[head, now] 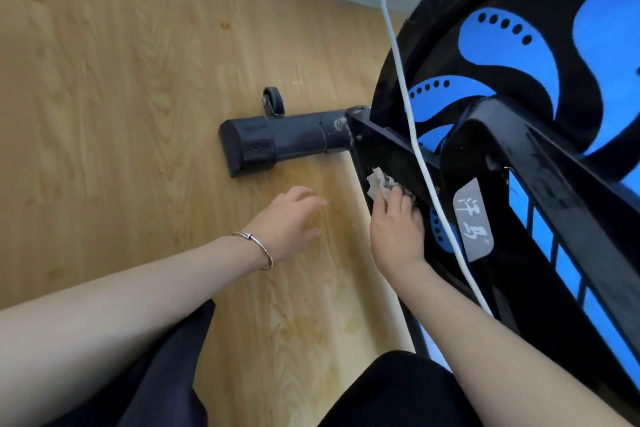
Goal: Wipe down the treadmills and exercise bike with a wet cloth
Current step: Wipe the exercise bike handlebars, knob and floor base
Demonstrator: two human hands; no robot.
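The right hand presses a crumpled cloth under curled fingers against the black lower frame of the bike, just behind its floor bar, while the left hand hovers over the wood floor, fingers loose, holding nothing.

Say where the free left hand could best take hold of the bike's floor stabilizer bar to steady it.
Probably the bare tube of the stabilizer bar, between its end cap and the frame joint, from above on the near side. It lies flat on the floor, so no grip wraps under it, and the caster wheel crowds the far side.
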